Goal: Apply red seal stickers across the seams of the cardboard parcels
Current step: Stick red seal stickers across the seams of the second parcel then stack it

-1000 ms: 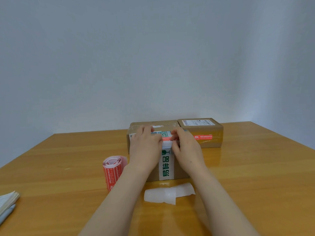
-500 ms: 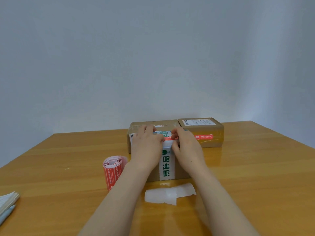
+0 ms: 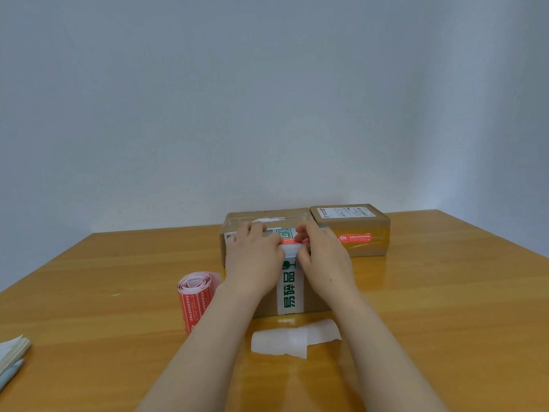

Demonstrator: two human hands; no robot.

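The desk carries everything, and three parcels sit on it: one parcel directly under both hands, a rear parcel just beyond the fingertips, and a right parcel beyond the right hand, which already wears its own seal. The left hand lies spread on the near parcel's top, fingers fairly straight, likely to steady the box and press down one end of the strip. The right hand is close beside it, thumb and forefinger apparently pinching the other end to keep it taut. The roll stands just outside the left wrist, within easy reach for the next piece. A white liner lies between the forearms, probably peeled backing. The sticker spans the gap between the hands, along the top front edge over the white tape, so it bridges the seam there
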